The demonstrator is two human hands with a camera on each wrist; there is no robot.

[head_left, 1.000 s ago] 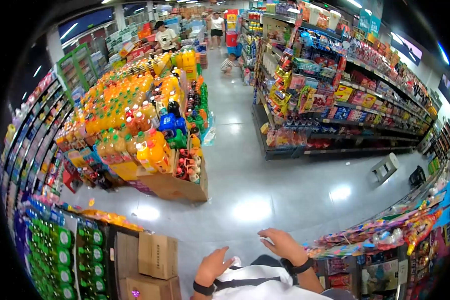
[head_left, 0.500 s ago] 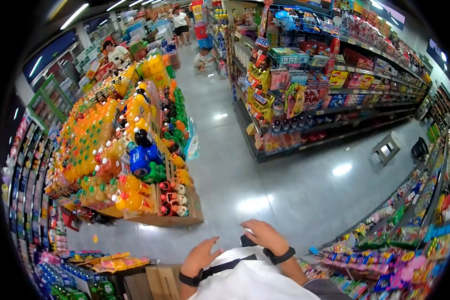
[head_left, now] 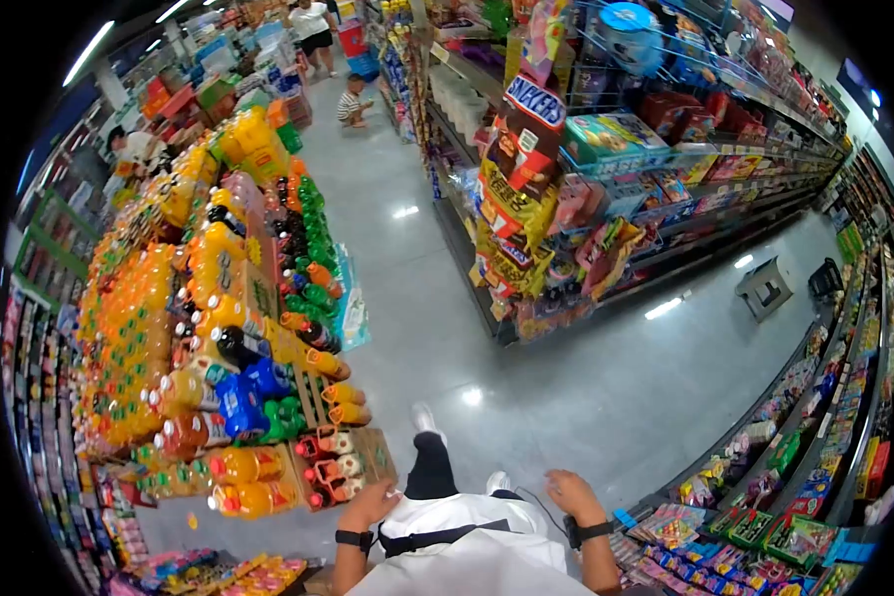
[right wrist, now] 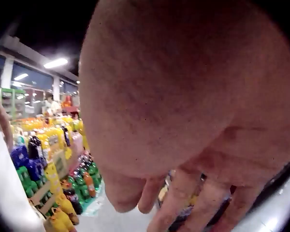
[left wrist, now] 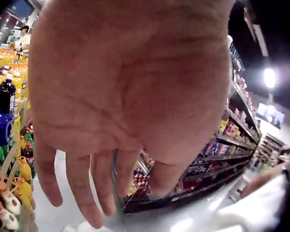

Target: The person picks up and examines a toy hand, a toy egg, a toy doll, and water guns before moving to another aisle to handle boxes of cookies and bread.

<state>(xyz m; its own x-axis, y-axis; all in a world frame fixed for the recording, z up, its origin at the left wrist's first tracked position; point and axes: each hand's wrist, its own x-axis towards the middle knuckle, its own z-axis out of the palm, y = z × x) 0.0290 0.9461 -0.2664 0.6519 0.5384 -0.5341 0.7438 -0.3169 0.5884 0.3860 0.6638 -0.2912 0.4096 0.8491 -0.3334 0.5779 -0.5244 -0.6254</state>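
Note:
My left hand (head_left: pixel 370 505) hangs at the left side of the white shirt, near the boxed bottles, and holds nothing. In the left wrist view the palm (left wrist: pixel 130 82) faces the camera with its fingers relaxed and spread downward. On the shirt's other side, my right hand (head_left: pixel 574 497) is in the air, empty. Its fingers hang loosely in the right wrist view, where the palm (right wrist: pixel 183 106) fills much of the picture. A dark band circles each wrist. One foot in a white shoe (head_left: pixel 423 417) is forward on the grey floor.
Stacked drink bottles (head_left: pixel 134 338) stand at the left. A shelf end with Snickers bags (head_left: pixel 526 129) juts out ahead, right of the aisle (head_left: pixel 387 228). A grey stool (head_left: pixel 763 288) stands at the right. A child (head_left: pixel 352 102) crouches up the aisle; another person (head_left: pixel 313 30) stands beyond.
The view has moved closer to the Snickers shelf end and swung right. The hands have lowered and moved farther apart, and a leg now shows stepping forward.

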